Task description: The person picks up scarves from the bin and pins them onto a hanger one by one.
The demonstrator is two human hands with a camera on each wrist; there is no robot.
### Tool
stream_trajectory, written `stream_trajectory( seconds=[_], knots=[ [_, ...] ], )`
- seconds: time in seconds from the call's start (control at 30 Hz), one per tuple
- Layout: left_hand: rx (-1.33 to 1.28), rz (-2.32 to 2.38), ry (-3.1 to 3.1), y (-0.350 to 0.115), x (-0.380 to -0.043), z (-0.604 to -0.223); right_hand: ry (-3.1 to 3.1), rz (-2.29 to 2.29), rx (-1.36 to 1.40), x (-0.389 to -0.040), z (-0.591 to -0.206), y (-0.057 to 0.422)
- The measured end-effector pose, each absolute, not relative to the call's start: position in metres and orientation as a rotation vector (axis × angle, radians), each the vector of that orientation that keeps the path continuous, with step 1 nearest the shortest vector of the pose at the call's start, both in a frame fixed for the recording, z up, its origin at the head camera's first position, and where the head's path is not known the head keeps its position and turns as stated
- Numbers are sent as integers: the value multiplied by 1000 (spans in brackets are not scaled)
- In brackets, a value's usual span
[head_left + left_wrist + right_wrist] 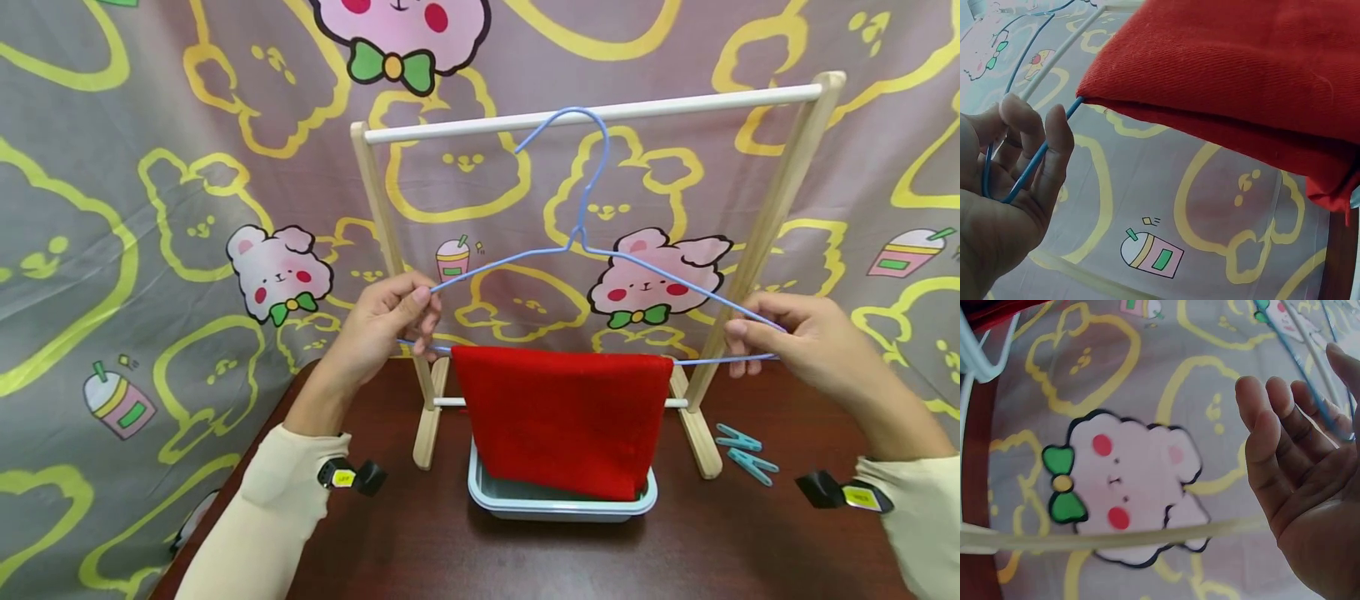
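A blue wire hanger (577,237) is held up by both hands, its hook overlapping the rack's top bar in the head view. Over its lower wire hangs a folded red cloth (566,417), draped down in front of the basin. My left hand (390,315) pinches the hanger's left shoulder between thumb and fingers; in the left wrist view the wire's bend lies within the curled left hand (1029,169). At the other end, my right hand (798,333) grips the right shoulder. The right wrist view shows the right hand's curled fingers (1300,462) by the wire.
Behind the hanger stands a wooden rack (787,183) with a white top bar (465,127). A pale blue basin (558,506) sits below the cloth. Two light blue clothespins (752,467) lie on the dark table (420,550) at the right. A cartoon-print curtain (187,333) hangs behind.
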State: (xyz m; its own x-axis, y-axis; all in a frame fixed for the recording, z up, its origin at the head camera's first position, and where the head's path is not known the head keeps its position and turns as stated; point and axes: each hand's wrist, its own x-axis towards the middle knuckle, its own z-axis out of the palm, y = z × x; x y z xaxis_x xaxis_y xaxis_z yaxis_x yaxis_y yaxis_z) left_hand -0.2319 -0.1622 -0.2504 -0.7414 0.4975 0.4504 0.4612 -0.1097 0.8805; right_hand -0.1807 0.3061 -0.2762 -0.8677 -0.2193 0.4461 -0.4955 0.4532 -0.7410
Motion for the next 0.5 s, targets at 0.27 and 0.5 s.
stream_trajectory(
  seconds=[0.27,0.5],
  knots=[
    [1125,2026,2097,-162,-230,-250,-2337,1568,652,-181,-312,333],
    [1096,2074,2101,-166,-230,-253,-2207,1790,848,-183,-341,359]
  ],
)
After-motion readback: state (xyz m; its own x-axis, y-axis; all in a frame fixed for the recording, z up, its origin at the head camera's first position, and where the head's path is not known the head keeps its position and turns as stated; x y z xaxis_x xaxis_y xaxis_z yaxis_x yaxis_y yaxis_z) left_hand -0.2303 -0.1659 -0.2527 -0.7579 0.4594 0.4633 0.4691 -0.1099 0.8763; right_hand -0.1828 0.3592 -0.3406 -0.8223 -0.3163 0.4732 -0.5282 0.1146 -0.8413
